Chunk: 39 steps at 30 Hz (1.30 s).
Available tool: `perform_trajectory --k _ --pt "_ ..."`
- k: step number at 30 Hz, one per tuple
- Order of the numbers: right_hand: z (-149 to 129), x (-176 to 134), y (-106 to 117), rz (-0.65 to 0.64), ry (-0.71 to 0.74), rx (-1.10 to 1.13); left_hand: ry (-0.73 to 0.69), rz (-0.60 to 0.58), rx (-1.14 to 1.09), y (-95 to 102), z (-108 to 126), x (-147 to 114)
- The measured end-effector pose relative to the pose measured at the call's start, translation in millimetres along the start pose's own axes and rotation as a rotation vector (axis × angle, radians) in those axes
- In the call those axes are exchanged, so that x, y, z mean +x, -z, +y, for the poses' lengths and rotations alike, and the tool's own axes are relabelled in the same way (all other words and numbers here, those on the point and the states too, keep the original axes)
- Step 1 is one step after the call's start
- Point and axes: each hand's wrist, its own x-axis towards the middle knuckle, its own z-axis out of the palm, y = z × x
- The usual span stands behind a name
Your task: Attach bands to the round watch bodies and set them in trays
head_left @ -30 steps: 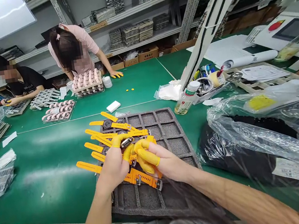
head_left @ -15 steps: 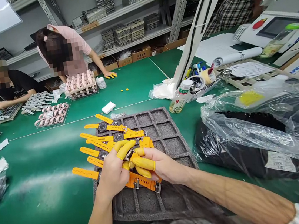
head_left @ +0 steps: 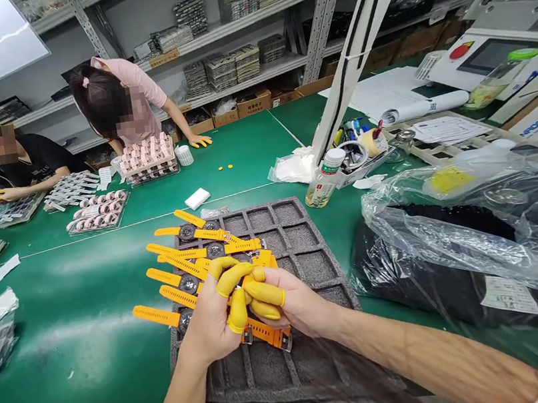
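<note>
My left hand [head_left: 214, 307] and my right hand [head_left: 283, 297], with yellow finger cots on the fingers, meet over a grey foam tray [head_left: 324, 250]. Their fingertips are pinched together around a watch, now almost wholly covered by the fingers. Several watches with orange straps lie across the tray's left part, among them one watch [head_left: 216, 250] beyond my hands and another watch [head_left: 189, 283] left of them. One orange strap [head_left: 156, 315] sticks out over the tray's left edge. Under my right hand, orange straps with buckles [head_left: 271, 333] show.
A bottle [head_left: 325, 178] and a lamp arm [head_left: 353, 57] stand behind the tray. Black goods in clear plastic [head_left: 435, 264] lie at the right. Across the green table [head_left: 79, 284], people sit near racks of pink-strapped pieces [head_left: 149, 159]. A white block [head_left: 196, 199] lies beyond the tray.
The dark watch case seen between my fingers is now covered. My left fingers have closed further over it, and the thumb has come round to the front. The view has shifted slightly.
</note>
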Motion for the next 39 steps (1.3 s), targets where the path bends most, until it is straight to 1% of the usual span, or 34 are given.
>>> perform_trajectory --k 4,7,9,11,12,13,14,16,17,18,19,21,23,25,27,29,31,34,36,39 --pt "1.0 0.4 0.7 0.022 -0.009 -0.061 -0.010 -0.035 0.075 4.9 1.8 0.9" --pt "-8.2 -5.2 8.6 0.015 -0.056 -0.243 -0.022 -0.056 0.092 9.1 -2.6 -2.8" --pt "-22.2 -13.5 18.4 0.039 0.018 -0.506 -0.001 -0.021 0.038 10.2 -7.8 -6.3" --pt "-39.7 -23.6 30.7 0.088 0.170 -0.902 0.037 0.036 -0.039 10.0 -12.6 -8.9" --pt "-48.1 -28.2 37.0 0.084 0.235 -1.112 0.049 0.067 -0.073 9.5 -14.4 -9.5" --pt "-55.2 -32.2 43.2 0.041 0.265 -1.298 0.055 0.102 -0.106 9.0 -15.7 -9.7" --pt "-60.8 -35.2 48.8 -0.025 0.264 -1.453 0.060 0.139 -0.141 8.4 -16.5 -9.5" --pt "-66.3 -37.8 57.9 -0.161 0.220 -1.644 0.077 0.209 -0.240 7.5 -17.5 -8.4" --pt "-66.5 -37.6 61.3 -0.196 0.199 -1.690 0.092 0.239 -0.300 7.1 -17.8 -7.8" --pt "-65.5 -36.6 64.1 -0.193 0.186 -1.710 0.112 0.260 -0.358 6.9 -17.9 -7.3" --pt "-63.7 -34.9 66.4 -0.152 0.181 -1.713 0.130 0.273 -0.406 6.7 -17.9 -6.9" --pt "-58.9 -30.0 69.8 0.002 0.173 -1.732 0.161 0.285 -0.470 6.2 -17.1 -6.7" --pt "-54.2 -24.1 71.7 0.151 0.132 -1.818 0.196 0.290 -0.502 5.1 -15.1 -7.0" --pt "-50.4 -18.0 71.8 0.215 0.076 -1.921 0.247 0.300 -0.539 3.0 -12.9 -7.6" --pt "-47.4 -12.4 70.5 0.222 0.031 -1.951 0.308 0.350 -0.593 0.0 -11.9 -8.3" --pt "-44.8 -7.9 69.3 0.237 0.015 -1.934 0.366 0.427 -0.632 -3.1 -12.8 -8.7" --pt "-42.9 -5.2 70.6 0.257 0.035 -1.899 0.413 0.492 -0.641 -5.6 -14.3 -8.1" --pt "-44.6 -5.4 79.9 0.292 0.102 -1.764 0.465 0.530 -0.631 -7.2 -14.6 -4.6" --pt "-51.3 -8.5 88.9 0.305 0.098 -1.539 0.492 0.524 -0.629 -7.7 -12.7 -1.1" --pt "-67.4 -15.1 95.7 0.297 0.074 -0.991 0.529 0.465 -0.639 -9.3 -9.2 3.1"
